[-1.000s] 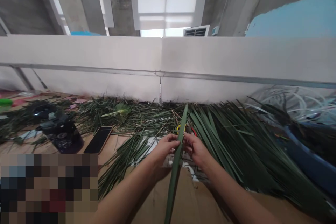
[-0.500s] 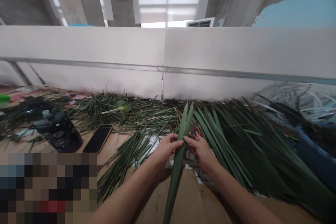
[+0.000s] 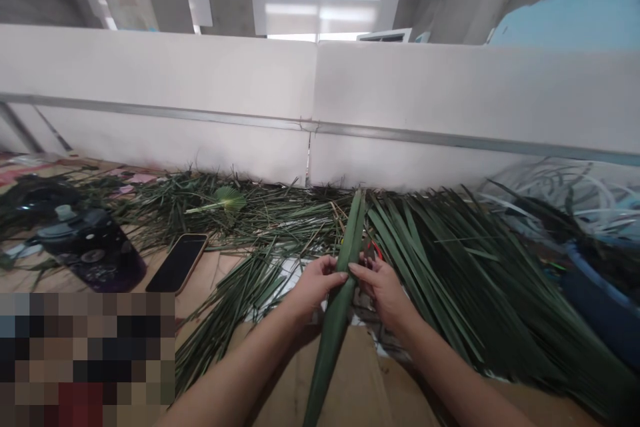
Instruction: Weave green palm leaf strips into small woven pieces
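A long green palm leaf strip (image 3: 334, 320) runs from the near edge up between my hands, its far tip pointing at the white panel. My left hand (image 3: 320, 283) pinches its left edge between thumb and fingers. From the other side my right hand (image 3: 377, 283) pinches the same leaf, thumb on top, the two thumbs nearly meeting. Behind the right fingers something red (image 3: 377, 251) shows in part; its kind is hidden. Piled to the right of my hands are broad green leaves (image 3: 450, 273). Thin leaf strips (image 3: 240, 283) lie to the left.
A dark bottle (image 3: 95, 247) and a phone (image 3: 179, 263) stand and lie at left. Leaf scraps (image 3: 175, 200) line the foot of the white panel (image 3: 200, 73). A blue tub (image 3: 595, 293) is at right. Cardboard (image 3: 360, 380) lies below my arms.
The leaf's far end showed two separated tips before; now they lie close together. Both hands keep their pinch at nearly the same spot. The view has shifted slightly.
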The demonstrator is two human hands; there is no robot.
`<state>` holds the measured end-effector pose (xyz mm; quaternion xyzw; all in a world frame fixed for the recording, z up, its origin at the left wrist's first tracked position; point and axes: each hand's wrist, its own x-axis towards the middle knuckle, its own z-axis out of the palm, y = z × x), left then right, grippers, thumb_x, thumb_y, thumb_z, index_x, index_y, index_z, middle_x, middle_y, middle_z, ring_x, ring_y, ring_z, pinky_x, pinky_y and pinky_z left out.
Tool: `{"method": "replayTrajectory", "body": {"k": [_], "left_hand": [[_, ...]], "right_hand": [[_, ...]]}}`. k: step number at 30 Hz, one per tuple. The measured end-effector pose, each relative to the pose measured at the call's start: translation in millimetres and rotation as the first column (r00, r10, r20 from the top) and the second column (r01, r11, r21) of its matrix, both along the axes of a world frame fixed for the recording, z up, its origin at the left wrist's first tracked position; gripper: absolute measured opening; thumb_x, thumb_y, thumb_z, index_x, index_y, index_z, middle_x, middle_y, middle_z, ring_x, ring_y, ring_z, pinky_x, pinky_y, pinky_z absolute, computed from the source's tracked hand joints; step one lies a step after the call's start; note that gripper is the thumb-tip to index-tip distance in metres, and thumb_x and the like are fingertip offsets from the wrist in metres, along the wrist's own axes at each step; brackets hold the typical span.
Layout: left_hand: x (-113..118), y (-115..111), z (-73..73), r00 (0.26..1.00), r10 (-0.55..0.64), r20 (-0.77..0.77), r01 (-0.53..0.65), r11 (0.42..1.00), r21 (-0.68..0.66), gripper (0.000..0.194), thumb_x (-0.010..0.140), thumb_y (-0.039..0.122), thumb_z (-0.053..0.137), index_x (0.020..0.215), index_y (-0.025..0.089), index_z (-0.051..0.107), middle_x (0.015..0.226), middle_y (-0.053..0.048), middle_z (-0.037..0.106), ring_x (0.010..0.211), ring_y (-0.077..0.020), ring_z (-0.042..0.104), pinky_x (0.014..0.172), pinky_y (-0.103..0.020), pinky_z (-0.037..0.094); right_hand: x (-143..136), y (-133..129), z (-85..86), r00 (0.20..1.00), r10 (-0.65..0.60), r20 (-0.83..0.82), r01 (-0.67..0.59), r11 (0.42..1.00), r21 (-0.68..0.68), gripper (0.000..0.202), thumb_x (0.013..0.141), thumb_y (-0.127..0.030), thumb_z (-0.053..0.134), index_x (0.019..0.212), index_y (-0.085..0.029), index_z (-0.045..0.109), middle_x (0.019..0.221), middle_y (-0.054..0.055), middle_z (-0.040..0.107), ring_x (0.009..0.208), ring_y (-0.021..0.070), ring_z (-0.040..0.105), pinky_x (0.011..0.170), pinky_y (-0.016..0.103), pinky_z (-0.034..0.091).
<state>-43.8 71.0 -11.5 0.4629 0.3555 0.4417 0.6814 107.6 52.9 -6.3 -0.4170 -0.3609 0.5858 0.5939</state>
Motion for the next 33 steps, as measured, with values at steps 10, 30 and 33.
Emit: {"method": "replayTrajectory", "body": {"k": [10,30,33], "left_hand": [[-1,-3,1.4,0.997,-0.050,-0.056,0.051,0.999,0.009,0.030,0.059,0.033,0.085,0.080,0.018,0.070,0.076,-0.003,0.069,0.069,-0.0171,0.059,0.069,-0.030,0.046],[-5,-9,4.7,0.971,-0.218,-0.097,0.223,0.973,0.050,0.022,0.062,0.027,0.080,0.080,0.016,0.072,0.079,-0.005,0.069,0.071,-0.0173,0.059,0.072,-0.030,0.045],[-3,-6,6.3,0.980,-0.162,-0.116,0.171,0.982,0.078,0.023,0.059,0.026,0.080,0.078,0.016,0.072,0.078,-0.004,0.068,0.072,-0.0171,0.057,0.071,-0.030,0.044]], "right_hand": [[1,-1,-0.8,0.996,-0.071,0.058,0.066,0.995,0.079,0.033,0.058,-0.034,0.093,0.084,-0.022,0.076,0.083,0.003,0.078,0.077,0.0210,0.072,0.073,0.031,0.059],[8,3,-1.9,0.974,-0.228,-0.009,0.228,0.971,0.068,0.037,0.056,-0.033,0.096,0.082,-0.020,0.072,0.077,-0.002,0.073,0.063,0.0137,0.065,0.058,0.024,0.055],[7,2,-2.8,0.991,-0.132,0.001,0.132,0.990,0.046,0.037,0.057,-0.033,0.096,0.082,-0.020,0.072,0.079,-0.001,0.075,0.067,0.0154,0.068,0.063,0.026,0.057]]}}
